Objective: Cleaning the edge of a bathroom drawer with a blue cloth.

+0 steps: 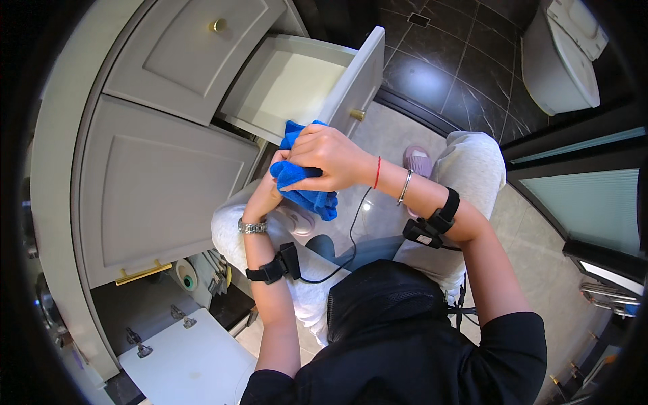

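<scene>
A blue cloth (314, 199) is bunched between my two hands, in front of the open drawer (283, 88). My right hand (331, 156) is closed over the top of it, and folds of cloth stick out above and below the fingers. My left hand (266, 192) grips the cloth from the left side, its fingers partly hidden behind the right hand and the fabric. The white inside of the drawer holds nothing that I can see. Its grey front has a round gold knob (358, 115), just right of the cloth.
Grey cabinet doors (162, 189) stand at the left. Below them an open white cabinet door (189, 358) shows its hinges, beside kitchen tools (214, 270) inside. At the far right are a white toilet (560, 67) on dark tiles and a framed glass door (587, 196).
</scene>
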Motion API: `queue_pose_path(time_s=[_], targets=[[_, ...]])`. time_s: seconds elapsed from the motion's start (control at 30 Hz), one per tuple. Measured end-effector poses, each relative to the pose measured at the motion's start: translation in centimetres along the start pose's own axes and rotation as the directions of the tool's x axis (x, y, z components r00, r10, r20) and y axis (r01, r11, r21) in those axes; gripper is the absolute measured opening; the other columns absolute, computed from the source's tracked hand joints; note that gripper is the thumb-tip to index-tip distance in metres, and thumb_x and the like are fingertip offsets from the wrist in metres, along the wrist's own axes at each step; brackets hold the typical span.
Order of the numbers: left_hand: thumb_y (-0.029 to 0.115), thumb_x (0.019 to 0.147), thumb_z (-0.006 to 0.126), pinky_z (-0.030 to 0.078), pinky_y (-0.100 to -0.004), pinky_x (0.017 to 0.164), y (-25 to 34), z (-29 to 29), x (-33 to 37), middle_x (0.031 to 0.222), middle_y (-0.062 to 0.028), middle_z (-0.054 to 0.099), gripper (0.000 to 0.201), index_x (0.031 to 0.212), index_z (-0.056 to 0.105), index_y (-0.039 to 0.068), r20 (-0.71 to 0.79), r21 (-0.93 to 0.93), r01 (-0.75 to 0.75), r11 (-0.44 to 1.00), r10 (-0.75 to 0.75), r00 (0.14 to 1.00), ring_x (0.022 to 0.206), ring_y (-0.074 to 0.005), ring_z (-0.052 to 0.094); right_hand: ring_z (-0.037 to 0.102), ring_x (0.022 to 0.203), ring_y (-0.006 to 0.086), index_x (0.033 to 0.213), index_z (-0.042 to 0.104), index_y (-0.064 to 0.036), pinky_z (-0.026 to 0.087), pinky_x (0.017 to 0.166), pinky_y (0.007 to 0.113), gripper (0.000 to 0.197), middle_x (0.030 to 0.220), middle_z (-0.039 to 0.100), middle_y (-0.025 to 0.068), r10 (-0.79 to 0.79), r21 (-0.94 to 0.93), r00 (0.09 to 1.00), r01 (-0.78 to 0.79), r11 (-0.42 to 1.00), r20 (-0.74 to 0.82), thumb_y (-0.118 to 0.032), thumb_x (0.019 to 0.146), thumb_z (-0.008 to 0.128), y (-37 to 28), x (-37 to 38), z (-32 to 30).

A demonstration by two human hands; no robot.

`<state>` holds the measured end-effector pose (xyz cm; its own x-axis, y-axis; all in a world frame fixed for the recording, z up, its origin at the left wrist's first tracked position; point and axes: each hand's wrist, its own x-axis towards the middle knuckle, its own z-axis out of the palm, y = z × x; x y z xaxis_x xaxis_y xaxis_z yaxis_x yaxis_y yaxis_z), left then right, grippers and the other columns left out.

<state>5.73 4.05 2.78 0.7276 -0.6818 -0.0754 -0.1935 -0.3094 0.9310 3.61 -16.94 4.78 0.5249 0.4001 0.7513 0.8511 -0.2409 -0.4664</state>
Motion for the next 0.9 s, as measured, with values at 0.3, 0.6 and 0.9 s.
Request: queue_pose_path(time_s=[0.3, 0.6, 0.9], targets=[[0.067, 0.091, 0.04, 0.04, -0.0231, 0.066, -1.3, 0.5, -0.7, 0.095, -0.001, 0.045, 0.067, 0.123, 0.041, 0.008, -0.052, -0.109, 0.081, 0.991, -0.087, 0.995, 0.074, -0.0089, 0.044, 0.059, 0.07, 0.0266, 0.077, 0.068, -0.0043, 0.043, 0.077, 0.035, 0.031, 0.068, 0.059, 0.0091, 0.205, -0.333, 0.969, -0.15, 0.931, 0.136, -0.035, 0.081, 0.067, 1.2, 1.1, -3.8], [0.048, 0.098, 0.042, 0.038, -0.0253, 0.066, -2.1, 0.3, 0.0, 0.089, -0.0014, 0.041, 0.045, 0.116, 0.041, 0.006, -0.014, -0.014, 0.038, 0.999, -0.038, 0.999, 0.074, -0.0099, 0.038, 0.06, 0.08, 0.0285, 0.077, 0.068, -0.0046, 0.043, 0.085, 0.041, 0.038, 0.071, 0.063, 0.011, 0.21, -0.521, 0.976, -0.207, 0.828, -0.054, -0.041, 0.083, 0.059, 2.9, 0.7, -4.7], [0.029, 0.097, 0.05, 0.037, -0.0316, 0.101, -1.1, -0.3, -0.8, 0.125, -0.0093, 0.048, 0.043, 0.13, 0.042, 0.003, 0.022, 0.101, 0.14, 0.985, -0.143, 0.99, 0.118, -0.0178, 0.045, 0.057, 0.076, 0.0207, 0.094, 0.064, -0.0068, 0.042, 0.082, 0.035, 0.034, 0.079, 0.062, 0.0052, 0.06, -0.314, 0.996, -0.036, 0.949, 0.069, -0.034, 0.075, 0.064, -0.4, -0.1, 1.0]])
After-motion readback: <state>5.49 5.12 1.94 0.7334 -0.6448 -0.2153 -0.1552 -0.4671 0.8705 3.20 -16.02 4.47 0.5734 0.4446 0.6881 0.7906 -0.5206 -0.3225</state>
